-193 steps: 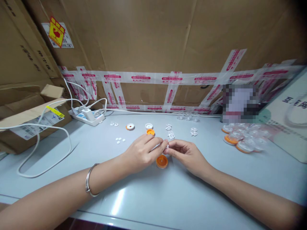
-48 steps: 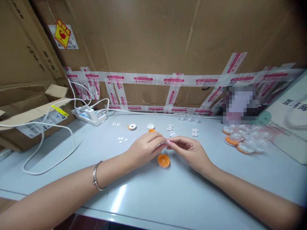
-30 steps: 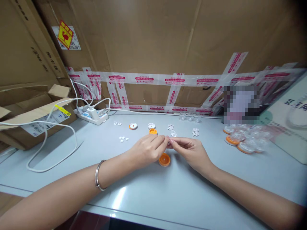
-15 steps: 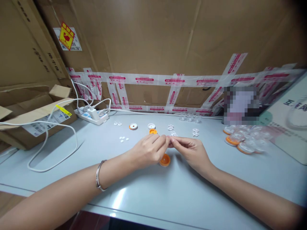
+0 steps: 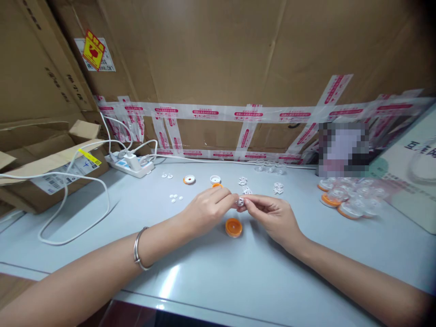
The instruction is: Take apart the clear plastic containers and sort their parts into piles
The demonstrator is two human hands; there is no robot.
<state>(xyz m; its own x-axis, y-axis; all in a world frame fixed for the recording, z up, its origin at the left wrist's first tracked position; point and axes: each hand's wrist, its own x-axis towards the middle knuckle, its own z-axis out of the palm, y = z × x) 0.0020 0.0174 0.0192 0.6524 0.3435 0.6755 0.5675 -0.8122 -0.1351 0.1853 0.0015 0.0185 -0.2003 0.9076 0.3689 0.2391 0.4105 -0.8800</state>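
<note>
My left hand [image 5: 207, 210] and my right hand [image 5: 271, 215] meet fingertip to fingertip above the grey table [image 5: 218, 268], both pinched on one small white plastic piece [image 5: 240, 201]. An orange round cap [image 5: 233, 227] lies on the table just below the fingers. Behind my left hand another orange cap [image 5: 215, 185] is partly hidden, with a white round cap [image 5: 215, 179] and an orange-and-white ring [image 5: 189, 180] farther back. Small white plastic pieces [image 5: 244, 183] and tiny white discs [image 5: 175, 197] lie scattered nearby. A metal bangle sits on my left wrist.
A heap of clear and orange caps [image 5: 347, 197] lies at the right. A white power strip [image 5: 130, 164] with a cable [image 5: 68, 218] sits at the back left beside cardboard boxes [image 5: 44, 168]. A taped cardboard wall [image 5: 221, 91] closes the back.
My hands stayed together over the orange cap, shifting only slightly. The small white piece between the fingertips shows more clearly now.
</note>
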